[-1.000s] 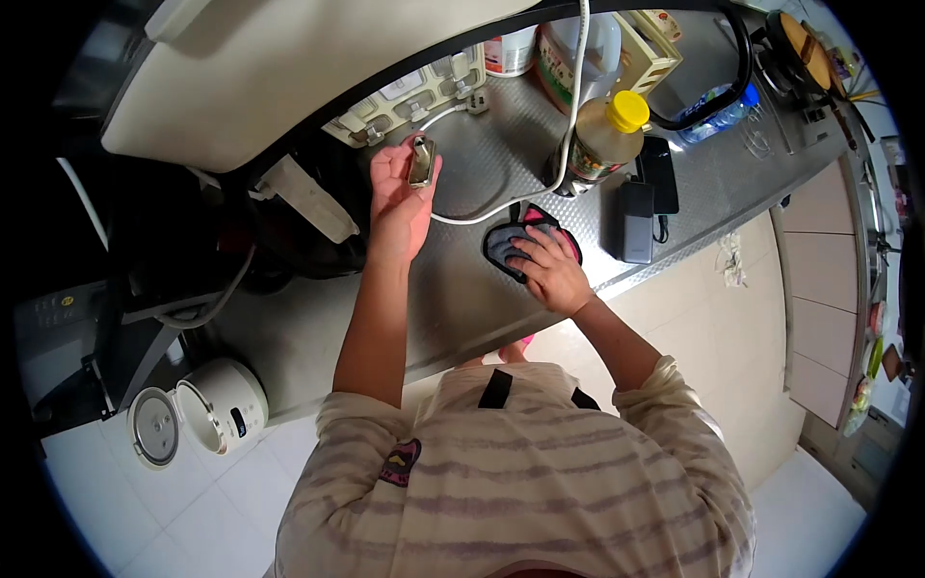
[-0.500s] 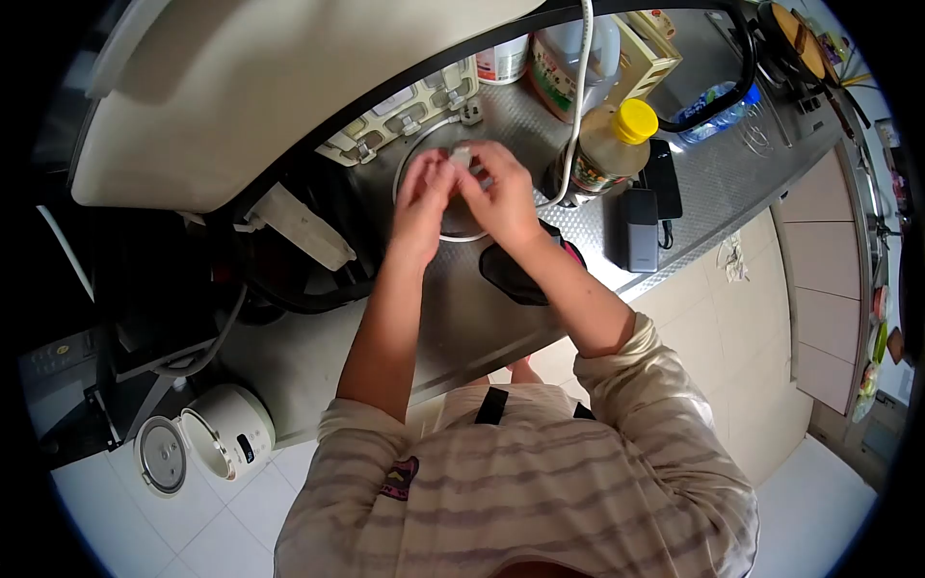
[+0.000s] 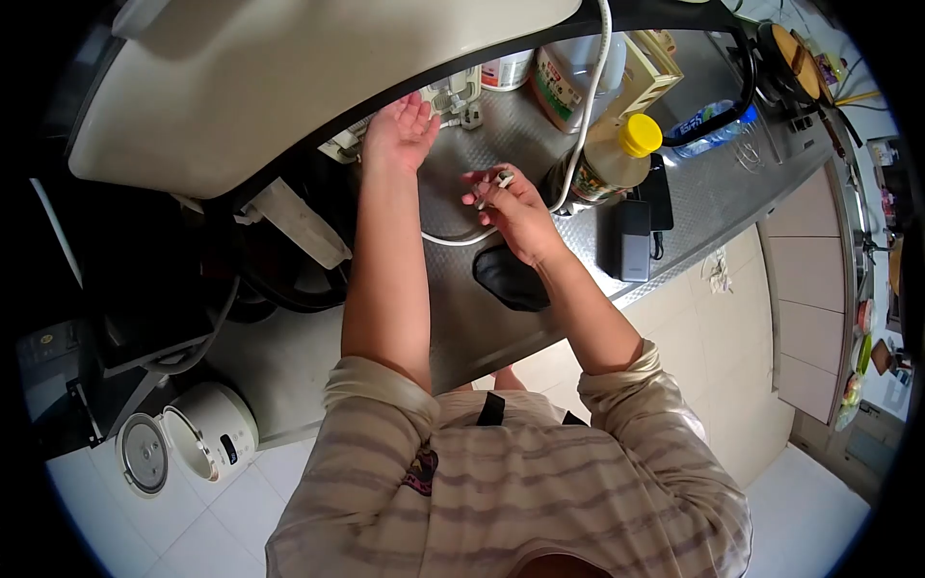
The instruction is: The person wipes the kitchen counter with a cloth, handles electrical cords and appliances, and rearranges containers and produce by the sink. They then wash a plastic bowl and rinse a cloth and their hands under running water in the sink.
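My left hand (image 3: 400,135) is palm up with its fingers apart, near the white socket strip (image 3: 453,94) at the back of the metal counter (image 3: 462,337). Nothing shows in its palm. In my right hand (image 3: 511,207) a small light-and-metallic object (image 3: 502,180) is pinched between the fingers; its exact form is hard to make out. Under my right wrist lies a dark pouch or pad (image 3: 509,277). A white cable (image 3: 448,240) curves over the counter between my hands.
Right of my right hand stands a bottle with a yellow cap (image 3: 640,136), beside a grey power bank (image 3: 634,241) and a black phone (image 3: 657,193). A large jug (image 3: 568,82) is behind. An open rice cooker (image 3: 207,433) sits at the lower left.
My left hand first held the metallic object, then met my right hand, and has now moved back toward the socket strip. My right hand has left the pad and now holds the small object.
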Demonstrator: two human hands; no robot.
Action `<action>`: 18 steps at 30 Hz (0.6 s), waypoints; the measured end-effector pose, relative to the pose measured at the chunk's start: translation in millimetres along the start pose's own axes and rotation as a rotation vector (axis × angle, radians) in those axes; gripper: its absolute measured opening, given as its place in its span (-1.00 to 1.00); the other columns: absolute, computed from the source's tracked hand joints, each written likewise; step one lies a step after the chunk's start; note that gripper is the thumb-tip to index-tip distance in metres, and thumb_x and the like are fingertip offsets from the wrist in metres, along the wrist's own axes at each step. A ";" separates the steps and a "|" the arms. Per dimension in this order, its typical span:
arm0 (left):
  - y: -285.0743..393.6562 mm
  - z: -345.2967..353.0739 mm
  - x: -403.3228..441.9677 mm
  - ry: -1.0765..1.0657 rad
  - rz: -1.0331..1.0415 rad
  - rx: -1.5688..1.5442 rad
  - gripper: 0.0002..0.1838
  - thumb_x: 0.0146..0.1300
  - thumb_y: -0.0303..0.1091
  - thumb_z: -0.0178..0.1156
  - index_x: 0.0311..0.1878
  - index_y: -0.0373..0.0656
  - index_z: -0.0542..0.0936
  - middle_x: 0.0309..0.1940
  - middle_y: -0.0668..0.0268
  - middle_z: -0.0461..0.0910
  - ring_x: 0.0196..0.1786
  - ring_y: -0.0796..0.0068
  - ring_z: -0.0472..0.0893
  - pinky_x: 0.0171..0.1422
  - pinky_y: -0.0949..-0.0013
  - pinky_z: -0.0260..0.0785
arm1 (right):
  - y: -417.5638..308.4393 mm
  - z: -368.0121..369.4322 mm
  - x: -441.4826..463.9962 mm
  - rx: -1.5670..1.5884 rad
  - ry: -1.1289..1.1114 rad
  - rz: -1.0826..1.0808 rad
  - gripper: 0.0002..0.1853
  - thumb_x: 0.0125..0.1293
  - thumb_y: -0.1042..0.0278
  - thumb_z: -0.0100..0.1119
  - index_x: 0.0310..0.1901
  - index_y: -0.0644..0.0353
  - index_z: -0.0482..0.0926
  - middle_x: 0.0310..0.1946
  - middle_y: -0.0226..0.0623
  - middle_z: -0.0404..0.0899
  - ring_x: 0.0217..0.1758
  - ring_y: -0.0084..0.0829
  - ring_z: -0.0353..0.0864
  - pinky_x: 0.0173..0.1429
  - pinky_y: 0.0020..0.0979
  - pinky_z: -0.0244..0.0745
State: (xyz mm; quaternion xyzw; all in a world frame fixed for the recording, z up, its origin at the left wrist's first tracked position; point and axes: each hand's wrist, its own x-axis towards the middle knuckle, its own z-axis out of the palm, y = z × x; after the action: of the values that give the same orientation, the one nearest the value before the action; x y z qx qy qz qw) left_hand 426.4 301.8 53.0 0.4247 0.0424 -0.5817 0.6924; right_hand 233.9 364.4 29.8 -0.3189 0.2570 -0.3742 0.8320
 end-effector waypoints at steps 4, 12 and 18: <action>-13.0 -6.7 -20.8 0.036 0.014 0.054 -0.65 0.33 -0.12 0.12 0.00 -0.18 0.42 -0.06 0.34 0.47 0.07 0.33 0.43 0.27 0.15 0.22 | 2.5 -6.6 2.5 -0.235 0.104 -0.119 -0.86 0.31 0.47 0.05 -0.12 0.11 0.38 -0.08 -0.36 0.52 -0.14 -0.59 0.53 -0.26 -0.57 0.39; -95.9 -81.9 -97.9 0.015 -0.080 0.098 -0.68 0.36 -0.09 0.08 -0.04 -0.14 0.50 -0.10 0.34 0.57 0.00 0.50 0.50 0.15 0.38 0.26 | 22.5 -23.9 -24.4 -0.387 0.142 -0.324 -0.80 0.24 0.59 0.04 -0.10 0.22 0.35 -0.28 -0.42 0.40 -0.24 -0.61 0.46 -0.20 -0.54 0.45; -152.8 -117.4 -109.0 -0.137 -0.031 0.212 -0.75 0.40 -0.13 0.03 -0.05 -0.07 0.52 -0.12 0.36 0.59 -0.06 0.54 0.53 0.00 0.37 0.32 | 50.7 -34.1 -58.5 -0.463 0.109 -0.326 -0.70 0.19 0.71 0.00 -0.04 0.31 0.32 -0.23 -0.36 0.36 -0.13 -0.56 0.48 0.02 -0.53 0.44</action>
State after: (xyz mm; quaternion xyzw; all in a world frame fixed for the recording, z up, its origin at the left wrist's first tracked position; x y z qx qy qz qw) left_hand 314.2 466.3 -43.6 0.4539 -0.0602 -0.6214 0.6357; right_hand 200.1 425.1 -18.5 -0.5169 0.3255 -0.4511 0.6507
